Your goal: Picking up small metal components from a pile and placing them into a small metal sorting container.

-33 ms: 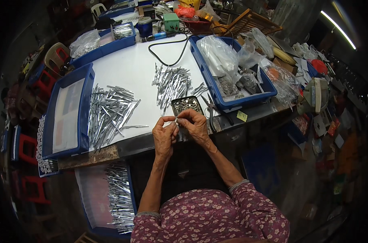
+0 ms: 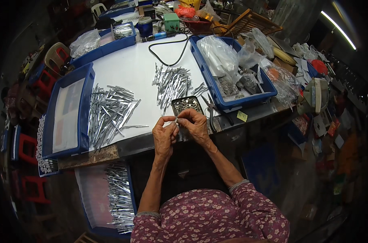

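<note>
My left hand (image 2: 164,135) and my right hand (image 2: 195,126) meet fingertip to fingertip over the table's front edge. Between them is a small silvery metal piece (image 2: 176,120), mostly covered by the pinching fingers, so its exact kind is hidden. Just beyond my hands lies a dark shallow tray (image 2: 199,110) full of small metal parts. A pile of slim silver metal rods (image 2: 174,83) rests behind that tray. Another, larger pile of such rods (image 2: 111,115) spreads to the left on the white tabletop (image 2: 131,60).
Pliers (image 2: 210,110) lie right of the small tray. A blue bin (image 2: 248,101) holding plastic bags stands on the right; another blue tray (image 2: 85,117) is at the left. Below the table edge, a lower tray (image 2: 93,198) contains more rods. A black cable (image 2: 153,52) curls at the back.
</note>
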{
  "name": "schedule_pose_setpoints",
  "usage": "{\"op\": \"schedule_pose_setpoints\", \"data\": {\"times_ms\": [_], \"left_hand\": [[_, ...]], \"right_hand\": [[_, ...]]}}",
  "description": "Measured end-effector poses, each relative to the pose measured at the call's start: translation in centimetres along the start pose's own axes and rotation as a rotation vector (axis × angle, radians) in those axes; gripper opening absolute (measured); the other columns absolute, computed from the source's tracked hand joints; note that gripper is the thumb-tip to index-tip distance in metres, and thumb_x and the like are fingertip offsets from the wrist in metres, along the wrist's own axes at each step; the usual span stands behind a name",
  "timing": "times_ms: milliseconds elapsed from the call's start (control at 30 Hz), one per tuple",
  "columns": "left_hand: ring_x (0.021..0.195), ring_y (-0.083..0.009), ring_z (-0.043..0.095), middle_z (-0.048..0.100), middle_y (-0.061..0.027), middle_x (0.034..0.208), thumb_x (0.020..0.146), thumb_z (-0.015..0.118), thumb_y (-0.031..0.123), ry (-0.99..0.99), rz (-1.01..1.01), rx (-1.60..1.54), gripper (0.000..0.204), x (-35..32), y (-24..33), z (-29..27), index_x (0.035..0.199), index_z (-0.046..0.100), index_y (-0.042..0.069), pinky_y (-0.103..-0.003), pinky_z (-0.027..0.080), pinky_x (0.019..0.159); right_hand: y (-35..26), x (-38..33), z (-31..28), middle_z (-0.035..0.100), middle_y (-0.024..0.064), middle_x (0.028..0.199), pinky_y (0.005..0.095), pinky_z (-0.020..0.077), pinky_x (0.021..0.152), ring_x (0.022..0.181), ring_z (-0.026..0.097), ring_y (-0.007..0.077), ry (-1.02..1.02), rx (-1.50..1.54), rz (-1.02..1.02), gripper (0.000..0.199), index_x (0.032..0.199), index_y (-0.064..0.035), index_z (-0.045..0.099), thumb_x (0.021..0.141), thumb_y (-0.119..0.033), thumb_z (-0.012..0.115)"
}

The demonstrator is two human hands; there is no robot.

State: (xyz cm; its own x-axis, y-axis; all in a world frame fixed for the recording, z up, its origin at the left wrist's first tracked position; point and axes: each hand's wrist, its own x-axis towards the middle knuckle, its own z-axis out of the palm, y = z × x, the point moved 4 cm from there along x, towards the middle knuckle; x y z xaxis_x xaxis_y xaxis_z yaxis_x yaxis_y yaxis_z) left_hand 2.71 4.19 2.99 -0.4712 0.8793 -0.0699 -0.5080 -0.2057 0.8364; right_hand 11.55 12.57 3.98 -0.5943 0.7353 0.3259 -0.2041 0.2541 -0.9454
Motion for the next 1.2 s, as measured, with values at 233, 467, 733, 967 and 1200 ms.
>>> {"op": "schedule_pose_setpoints", "data": {"times_ms": [233, 467, 733, 967, 1200], "left_hand": [[0.041, -0.0014, 0.032, 0.044, 0.0014, 0.056, 0.085, 0.053, 0.009, -0.056, -0.055, -0.081, 0.014, -0.1, 0.1, -0.3, 0.096, 0.048, 0.001, -0.014, 0.023, 0.036], [0.042, -0.0009, 0.033, 0.043, 0.0031, 0.054, 0.085, 0.051, 0.008, 0.009, 0.049, 0.09, 0.01, -0.3, 0.3, 0.0, 0.093, 0.048, 0.002, -0.015, 0.023, 0.037], [0.042, -0.0012, 0.034, 0.043, 0.0037, 0.053, 0.085, 0.05, 0.01, 0.082, 0.114, 0.209, 0.01, -0.3, 0.2, -0.3, 0.092, 0.048, 0.002, -0.015, 0.024, 0.038], [0.041, -0.0013, 0.032, 0.044, 0.0026, 0.054, 0.085, 0.052, 0.01, 0.012, -0.003, 0.08, 0.013, -0.2, 0.2, -0.4, 0.094, 0.048, 0.002, -0.015, 0.023, 0.036], [0.041, -0.0007, 0.031, 0.044, 0.0026, 0.055, 0.085, 0.052, 0.01, -0.042, -0.078, 0.019, 0.013, 0.0, 0.2, -0.9, 0.095, 0.048, 0.002, -0.014, 0.021, 0.036]], "right_hand": [[1.1, 0.3, 0.2, 0.057, -0.0007, 0.072, 0.0171, 0.0433, 0.057, 0.064, 0.052, 0.0039, -0.05, 0.426, 0.234, 0.011, 0.084, -0.0019, 0.055, 0.078, -0.004, 0.063], [0.1, 0.3, 0.1, 0.058, 0.0002, 0.075, 0.0178, 0.0453, 0.059, 0.067, 0.054, 0.0051, -0.06, 0.111, 0.116, 0.01, 0.087, -0.0018, 0.055, 0.079, -0.004, 0.061], [-0.4, 0.0, 0.9, 0.059, 0.0016, 0.076, 0.019, 0.0459, 0.061, 0.068, 0.055, 0.0064, 0.003, 0.064, 0.066, 0.014, 0.092, 0.0005, 0.054, 0.079, -0.001, 0.058], [0.5, 0.4, 0.0, 0.059, 0.0022, 0.076, 0.0191, 0.0465, 0.06, 0.068, 0.056, 0.0065, -0.067, 0.221, 0.174, 0.019, 0.095, 0.0008, 0.054, 0.078, -0.003, 0.062], [-0.3, 0.7, -0.1, 0.06, 0.0021, 0.073, 0.0181, 0.0459, 0.058, 0.066, 0.055, 0.0057, -0.112, 0.078, 0.099, 0.02, 0.094, 0.0006, 0.054, 0.077, -0.005, 0.064]]}}
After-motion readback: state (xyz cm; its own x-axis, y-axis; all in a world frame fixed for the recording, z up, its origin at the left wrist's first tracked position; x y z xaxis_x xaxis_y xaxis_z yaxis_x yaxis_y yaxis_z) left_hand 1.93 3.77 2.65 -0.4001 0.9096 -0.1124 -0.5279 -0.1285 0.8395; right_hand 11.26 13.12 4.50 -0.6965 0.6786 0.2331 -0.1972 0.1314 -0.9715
